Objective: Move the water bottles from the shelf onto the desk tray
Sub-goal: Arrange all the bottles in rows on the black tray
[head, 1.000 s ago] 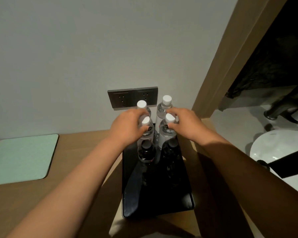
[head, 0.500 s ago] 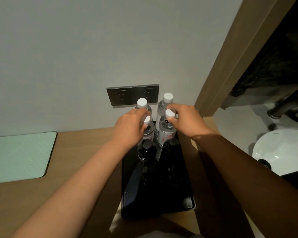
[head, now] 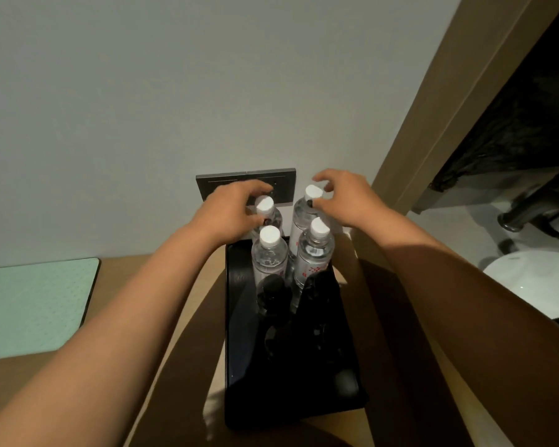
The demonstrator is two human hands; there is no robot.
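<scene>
A pale green mat (head: 29, 304) lies at the desk's (head: 162, 285) left edge. The left hand (head: 229, 211) curls its fingers around the neck of the rear left bottle (head: 267, 214). In front of it stand two more water bottles, the front left bottle (head: 269, 256) and the front right bottle (head: 313, 253), on the black tray (head: 236, 350) near the desk's back edge. The right hand (head: 342, 198) pinches the cap of the rear right bottle (head: 305, 211). Full bottles likely feel heavy; their thin plastic is smooth and yields, so a grip under the cap collar seems safest.
</scene>
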